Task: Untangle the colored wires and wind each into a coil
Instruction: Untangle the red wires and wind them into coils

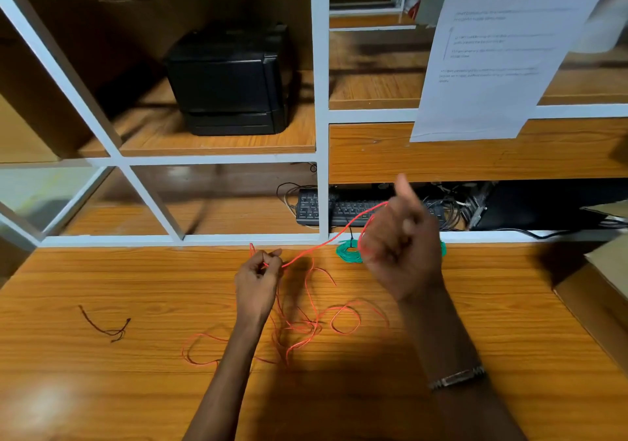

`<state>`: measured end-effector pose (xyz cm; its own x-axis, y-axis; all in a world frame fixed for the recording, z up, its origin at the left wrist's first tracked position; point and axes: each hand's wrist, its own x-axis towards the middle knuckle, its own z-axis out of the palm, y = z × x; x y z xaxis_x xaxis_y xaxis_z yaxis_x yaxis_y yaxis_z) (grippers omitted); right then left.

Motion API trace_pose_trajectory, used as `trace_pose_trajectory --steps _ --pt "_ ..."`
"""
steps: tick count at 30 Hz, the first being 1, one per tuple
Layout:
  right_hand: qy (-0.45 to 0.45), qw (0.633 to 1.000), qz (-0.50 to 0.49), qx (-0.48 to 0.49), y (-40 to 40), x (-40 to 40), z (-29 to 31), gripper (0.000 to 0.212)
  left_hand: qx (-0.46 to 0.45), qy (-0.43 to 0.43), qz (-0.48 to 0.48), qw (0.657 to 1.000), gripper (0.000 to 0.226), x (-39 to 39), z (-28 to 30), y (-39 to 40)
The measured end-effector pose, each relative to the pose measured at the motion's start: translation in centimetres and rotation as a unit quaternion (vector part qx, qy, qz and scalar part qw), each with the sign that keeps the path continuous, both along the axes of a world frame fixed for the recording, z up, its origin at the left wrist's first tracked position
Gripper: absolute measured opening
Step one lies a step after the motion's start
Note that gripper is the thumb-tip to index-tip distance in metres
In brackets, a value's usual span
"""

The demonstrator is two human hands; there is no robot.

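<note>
A long red wire [307, 325] lies in loose tangled loops on the wooden table [102, 270]. My left hand [258, 281] pinches the red wire near one end, above the loops. From there a taut stretch of the wire runs up and right to my right hand [404, 247], which is raised, blurred, with fingers curled round the wire and the thumb up. A green wire coil [348, 252] lies flat at the table's back edge, partly hidden behind my right hand.
A short dark wire piece [108, 325] lies on the table at the left. A white shelf frame [321, 135] stands behind, with a black printer [231, 77], a keyboard [312, 208] and cables. A paper sheet [503, 50] hangs at the upper right. Cardboard boxes [605, 291] sit at the right edge.
</note>
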<state>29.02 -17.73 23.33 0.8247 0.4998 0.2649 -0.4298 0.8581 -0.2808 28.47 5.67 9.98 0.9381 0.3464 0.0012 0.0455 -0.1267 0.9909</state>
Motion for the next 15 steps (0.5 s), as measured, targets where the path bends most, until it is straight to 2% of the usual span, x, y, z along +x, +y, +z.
trace_pose_trajectory --steps 2,4,7,8,10,12,14,15 --pt "0.049 0.990 -0.132 -0.012 -1.1 1.5 0.5 0.058 -0.003 -0.025 0.008 1.000 0.037 -0.3 0.4 -0.4" --pt "0.101 0.965 -0.242 -0.012 -1.9 3.0 0.2 0.047 -0.015 -0.067 -0.004 0.998 0.033 -0.5 1.1 -1.2" --pt "0.151 0.900 -0.385 -0.141 -3.3 4.8 -1.4 0.049 0.001 -0.114 -0.044 0.993 0.028 -0.7 2.2 -1.8" --pt "0.150 0.862 -0.426 -0.228 -3.6 5.0 -1.9 0.045 -0.004 -0.122 -0.068 0.990 0.026 -0.7 2.7 -1.8" --pt "0.146 0.757 -0.493 -0.404 -4.1 5.3 -3.7 0.041 -0.029 -0.141 -0.123 0.982 0.024 -0.7 3.7 -1.6" --pt "0.119 0.659 -0.529 -0.522 -4.0 5.2 -5.5 0.043 -0.024 -0.161 -0.144 0.976 0.020 -0.6 4.8 -1.3" --pt "0.086 0.590 -0.486 -0.639 -4.1 5.0 -6.9 0.043 -0.029 -0.166 -0.096 0.981 0.014 -0.3 6.0 -1.5" --pt "0.065 0.566 -0.407 -0.714 -3.8 4.7 -7.5 0.038 -0.042 -0.162 -0.060 0.984 0.013 -0.2 6.6 -1.7"
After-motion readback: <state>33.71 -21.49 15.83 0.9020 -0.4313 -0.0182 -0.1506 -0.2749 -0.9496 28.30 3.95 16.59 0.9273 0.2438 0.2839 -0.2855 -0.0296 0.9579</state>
